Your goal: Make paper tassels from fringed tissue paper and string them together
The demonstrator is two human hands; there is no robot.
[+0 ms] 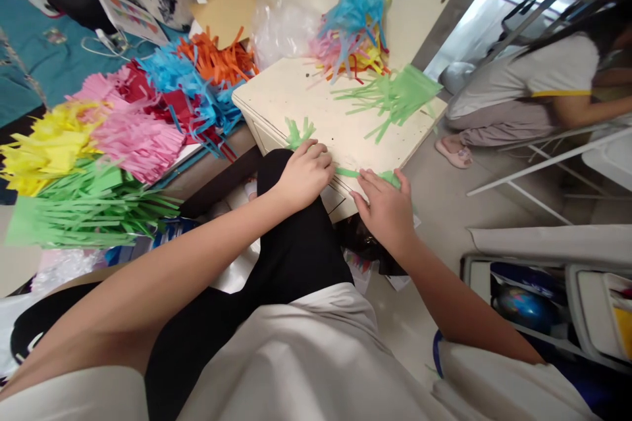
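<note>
Green fringed tissue paper point(299, 134) pokes out beyond the fingers of my left hand point(307, 174), which is closed over it at the near edge of the small cream table point(276, 89). A thin green strip point(346, 172) runs from that hand to my right hand point(388, 210). My right fingers lie stretched out over the strip's other end, with the thumb apart. More green paper shows just behind those fingertips. Farther back on the tabletop lies a loose light-green fringed piece point(395, 95). The part of the paper under my left palm is hidden.
Blue, pink and yellow tassels point(355, 13) are piled at the table's back. To the left lie stacks of fringed paper in green point(93, 204), yellow point(52, 145), pink point(138, 141) and orange point(217, 56). Another person point(533, 85) sits at the right, near a metal-framed table.
</note>
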